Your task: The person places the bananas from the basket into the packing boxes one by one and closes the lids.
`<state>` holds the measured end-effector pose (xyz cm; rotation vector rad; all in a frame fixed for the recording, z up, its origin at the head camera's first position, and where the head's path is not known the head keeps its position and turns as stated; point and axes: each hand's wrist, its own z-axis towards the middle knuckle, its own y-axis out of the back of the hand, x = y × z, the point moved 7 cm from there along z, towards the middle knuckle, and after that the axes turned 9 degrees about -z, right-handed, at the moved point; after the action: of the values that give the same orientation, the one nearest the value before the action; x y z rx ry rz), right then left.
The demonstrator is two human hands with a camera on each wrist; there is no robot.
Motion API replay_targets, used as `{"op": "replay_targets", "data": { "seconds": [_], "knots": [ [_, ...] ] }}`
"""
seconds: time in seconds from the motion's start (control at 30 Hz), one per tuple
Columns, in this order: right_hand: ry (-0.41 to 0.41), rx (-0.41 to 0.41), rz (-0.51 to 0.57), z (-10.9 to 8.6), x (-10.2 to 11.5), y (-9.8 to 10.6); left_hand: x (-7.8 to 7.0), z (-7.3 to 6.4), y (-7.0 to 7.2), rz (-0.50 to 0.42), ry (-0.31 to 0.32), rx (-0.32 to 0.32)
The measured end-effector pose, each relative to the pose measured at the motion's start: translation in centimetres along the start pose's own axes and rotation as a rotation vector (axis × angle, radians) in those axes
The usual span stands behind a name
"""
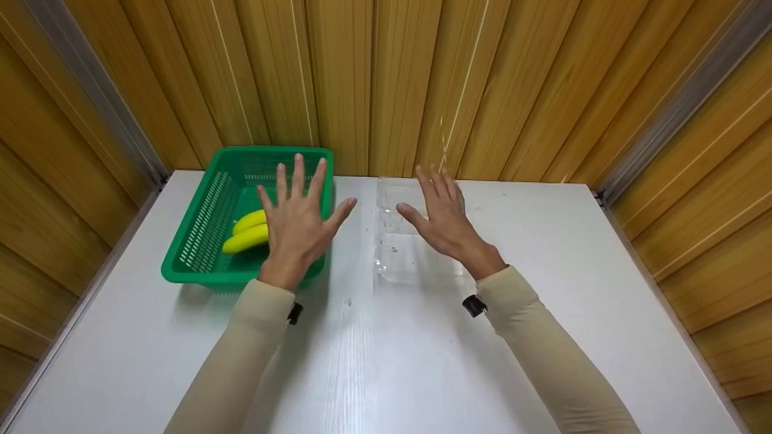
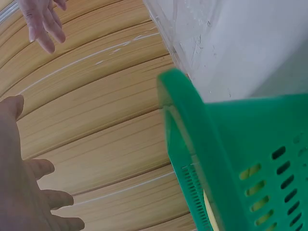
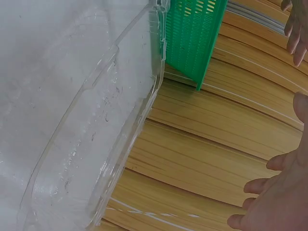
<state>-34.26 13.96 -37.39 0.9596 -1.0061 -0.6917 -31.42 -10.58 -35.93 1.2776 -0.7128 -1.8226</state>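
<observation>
Over the green basket (image 1: 211, 277) your left hand (image 1: 300, 226), and right of that basket your right hand (image 1: 446, 223), stretch empty-fingered, seemingly pre-grasp; taking the bananas (image 1: 246, 240) would call for curled fingers.

The perforated green basket (image 1: 205, 278) is moulded plastic, smooth with a soft sheen along its rim. The clear tray (image 1: 416, 259) looks like thin, glossy plastic with bright glints. The bananas (image 1: 246, 240) look smooth. The white tabletop (image 1: 362, 361) is smooth and faintly grained. The wall panels (image 1: 398, 78) are wood-look, the corner strip (image 1: 96, 84) dull grey metal, the sleeves (image 1: 247, 343) matt cloth.
</observation>
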Motion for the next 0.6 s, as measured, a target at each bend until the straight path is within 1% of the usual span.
{"op": "replay_targets", "data": {
  "seconds": [0.1,0.3,0.6],
  "knots": [
    [-0.002,0.009,0.006,0.0,0.2,-0.3,0.5,-0.1,0.2,-0.007,0.011,-0.002],
    [-0.005,0.026,0.015,-0.1,0.6,-0.8,1.3,-0.6,0.8,-0.028,0.015,-0.033],
    [0.028,0.022,0.031,0.3,1.7,-0.7,2.5,-1.1,1.9,-0.091,0.011,-0.08]
  ]
}}
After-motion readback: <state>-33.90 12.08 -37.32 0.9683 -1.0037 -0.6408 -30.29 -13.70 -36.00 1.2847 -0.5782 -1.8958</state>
